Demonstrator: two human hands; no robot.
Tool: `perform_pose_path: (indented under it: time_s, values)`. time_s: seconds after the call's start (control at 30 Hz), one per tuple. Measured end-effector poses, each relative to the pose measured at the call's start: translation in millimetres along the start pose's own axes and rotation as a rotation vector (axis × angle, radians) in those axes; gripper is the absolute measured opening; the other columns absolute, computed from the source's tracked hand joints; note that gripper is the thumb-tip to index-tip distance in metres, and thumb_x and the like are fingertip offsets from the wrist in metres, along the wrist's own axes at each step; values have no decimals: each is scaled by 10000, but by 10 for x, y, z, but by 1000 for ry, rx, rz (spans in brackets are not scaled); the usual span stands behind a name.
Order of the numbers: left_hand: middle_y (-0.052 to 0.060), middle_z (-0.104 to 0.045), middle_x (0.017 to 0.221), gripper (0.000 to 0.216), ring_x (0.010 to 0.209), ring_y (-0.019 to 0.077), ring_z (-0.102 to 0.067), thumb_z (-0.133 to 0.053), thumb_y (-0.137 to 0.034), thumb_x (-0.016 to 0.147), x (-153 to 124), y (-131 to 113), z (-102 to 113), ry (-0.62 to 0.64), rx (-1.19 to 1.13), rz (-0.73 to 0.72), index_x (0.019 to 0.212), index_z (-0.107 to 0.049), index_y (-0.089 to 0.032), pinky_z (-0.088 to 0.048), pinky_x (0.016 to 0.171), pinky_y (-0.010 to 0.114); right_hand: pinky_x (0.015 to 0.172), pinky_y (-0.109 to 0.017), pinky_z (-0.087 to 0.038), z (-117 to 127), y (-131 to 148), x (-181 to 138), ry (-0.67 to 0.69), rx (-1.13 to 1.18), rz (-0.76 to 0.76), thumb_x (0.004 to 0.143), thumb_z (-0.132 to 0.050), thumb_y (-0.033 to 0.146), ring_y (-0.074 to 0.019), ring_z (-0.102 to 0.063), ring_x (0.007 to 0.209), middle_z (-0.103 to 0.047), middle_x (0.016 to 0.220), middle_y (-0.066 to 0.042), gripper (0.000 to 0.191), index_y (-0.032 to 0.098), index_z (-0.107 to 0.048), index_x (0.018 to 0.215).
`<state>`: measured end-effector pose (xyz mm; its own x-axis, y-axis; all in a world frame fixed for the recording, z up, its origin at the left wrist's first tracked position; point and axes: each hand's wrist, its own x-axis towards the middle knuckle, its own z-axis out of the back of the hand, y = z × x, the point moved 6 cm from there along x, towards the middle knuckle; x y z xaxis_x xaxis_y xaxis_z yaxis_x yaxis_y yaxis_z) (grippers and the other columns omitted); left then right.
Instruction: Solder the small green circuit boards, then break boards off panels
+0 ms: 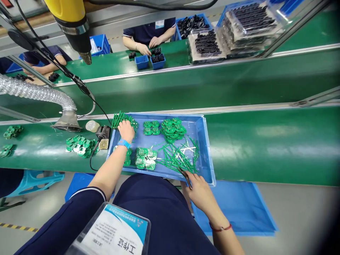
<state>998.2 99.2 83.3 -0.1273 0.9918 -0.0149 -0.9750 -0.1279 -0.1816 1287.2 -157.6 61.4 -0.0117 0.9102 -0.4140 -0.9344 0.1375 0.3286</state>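
A blue tray (204,148) rests on the green bench in front of me. It holds piles of green circuit boards (173,128) and a heap of thin green offcut strips (176,159). My left hand (126,130) reaches into the tray's far left corner, fingers closed on a stack of green board panels (119,119) standing on edge. My right hand (199,189) is at the tray's near edge and grips a thin dark tool (185,176), pointed into the offcut strips.
Left of the tray lie more green boards (81,146), a small black device (103,132) with a cable, a ribbed silver extraction hose (34,94) and a hanging yellow heat gun (75,26). Across the green conveyor (239,81), other people's hands (148,46) work at small blue bins.
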Motion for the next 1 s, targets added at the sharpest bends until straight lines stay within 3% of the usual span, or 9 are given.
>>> perform_pose_path:
  time_s: [0.13, 0.23, 0.33, 0.57, 0.8, 0.9, 1.0]
  values:
    - [157, -618, 1059, 110, 1144, 328, -471, -511, -178, 843, 186, 136, 24, 52, -132, 24, 928, -579, -163, -325, 970, 441, 950, -435, -439, -64, -106, -76, -21, 70, -24, 788, -436, 118, -302, -546, 1022, -636, 1145, -145, 512, 88, -531, 1290]
    - [94, -609, 838, 13, 926, 266, -551, -539, -166, 812, 310, 269, 79, 116, -275, 59, 815, -544, -178, -386, 856, 378, 974, -474, -428, -98, -158, -88, -50, 142, -25, 769, -432, 115, -307, -551, 1051, -630, 1161, -163, 507, 95, -547, 1262]
    - [-3, -496, 663, 99, 677, 166, -499, -546, -189, 799, 290, 280, 170, 185, -479, 45, 735, -471, -197, -392, 707, 288, 1004, -495, -420, -80, -136, -57, -83, 247, -11, 742, -431, 125, -301, -556, 1099, -621, 1183, -165, 542, 107, -539, 1273]
    - [-42, -384, 657, 162, 586, 93, -373, -484, -296, 847, -287, -281, 487, 333, -971, -89, 736, -419, -198, -359, 605, 203, 1060, -391, -424, 300, 324, 105, -114, 559, 136, 707, -415, 147, -209, -557, 1188, -612, 1249, -86, 643, 179, -479, 1346]
    - [-46, -371, 637, 161, 564, 84, -322, -559, -274, 836, -583, -717, 680, 428, -1180, -109, 738, -466, -188, -307, 561, 204, 1061, -387, -421, 732, 624, 102, -99, 772, 266, 703, -453, 155, -215, -570, 1178, -632, 1227, -87, 621, 175, -527, 1319]
    - [-62, -350, 593, 156, 536, 76, -289, -618, -242, 823, -627, -775, 691, 477, -1247, -82, 738, -502, -180, -267, 530, 201, 945, -366, -500, 802, 645, 67, -97, 795, 287, 745, -475, 162, -203, -648, 988, -685, 1097, -75, 528, 184, -580, 1262]
    - [-72, -384, 576, 174, 519, 56, -309, -695, -194, 771, -750, -824, 583, 614, -1380, 77, 716, -532, -167, -271, 509, 179, 881, -345, -517, 843, 679, 16, -111, 790, 341, 850, -478, 238, -192, -658, 894, -704, 1019, -79, 351, 175, -644, 1152]
